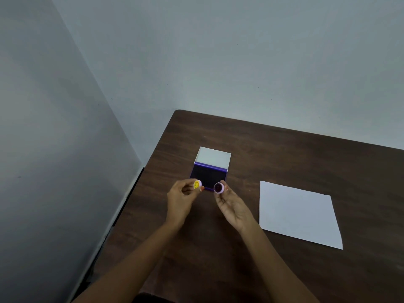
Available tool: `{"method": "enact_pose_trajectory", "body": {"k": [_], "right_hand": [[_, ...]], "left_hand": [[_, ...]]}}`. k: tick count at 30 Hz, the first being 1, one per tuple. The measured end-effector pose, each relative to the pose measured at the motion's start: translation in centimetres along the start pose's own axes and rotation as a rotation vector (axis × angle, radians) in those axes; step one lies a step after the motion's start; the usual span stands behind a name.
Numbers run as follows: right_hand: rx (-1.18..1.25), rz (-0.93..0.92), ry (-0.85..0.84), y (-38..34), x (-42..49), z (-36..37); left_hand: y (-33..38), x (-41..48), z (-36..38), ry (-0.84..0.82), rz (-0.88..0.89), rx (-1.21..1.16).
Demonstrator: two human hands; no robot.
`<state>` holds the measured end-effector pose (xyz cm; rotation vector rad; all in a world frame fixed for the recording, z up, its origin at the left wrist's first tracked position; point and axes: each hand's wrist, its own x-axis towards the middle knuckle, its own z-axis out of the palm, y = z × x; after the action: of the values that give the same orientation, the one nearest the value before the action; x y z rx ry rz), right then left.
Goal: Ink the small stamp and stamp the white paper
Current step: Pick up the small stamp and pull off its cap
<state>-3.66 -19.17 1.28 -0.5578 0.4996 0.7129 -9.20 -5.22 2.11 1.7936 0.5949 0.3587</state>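
My left hand (pixel 182 196) pinches a small round piece with a yellow face (pixel 197 184), which looks like the stamp's cap. My right hand (pixel 231 206) holds the small lilac stamp (pixel 218 188) by its rim, its dark inked face turned toward me. Both pieces hover just in front of the open purple ink pad (pixel 208 176), whose white lid (pixel 213 158) stands tilted back behind it. The white paper (pixel 299 213) lies flat on the table to the right of my hands.
The dark wooden table (pixel 284 154) sits in a corner, with grey walls behind it and to the left. Its left edge runs close to the wall, leaving a narrow gap.
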Motion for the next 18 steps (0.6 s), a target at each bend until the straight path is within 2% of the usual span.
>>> {"method": "enact_pose_trajectory", "body": {"k": [3, 10, 13, 18], "right_hand": [[0.133, 0.018, -0.053, -0.4, -0.4, 0.1], [0.229, 0.035, -0.111, -0.9, -0.4, 0.2], [0.178, -0.010, -0.079, -1.1, -0.2, 0.0], [-0.062, -0.187, 0.045, -1.7, 0.7, -0.4]], "left_hand": [[-1.4, -0.1, -0.4, -0.064, -0.046, 0.141], [-4.1, -1.5, 0.9, -0.346, 0.118, 0.408], [-4.6, -1.5, 1.7, -0.388, 0.135, 0.469], [-4.9, -0.6, 1.5, -0.477, 0.127, 0.526]]}}
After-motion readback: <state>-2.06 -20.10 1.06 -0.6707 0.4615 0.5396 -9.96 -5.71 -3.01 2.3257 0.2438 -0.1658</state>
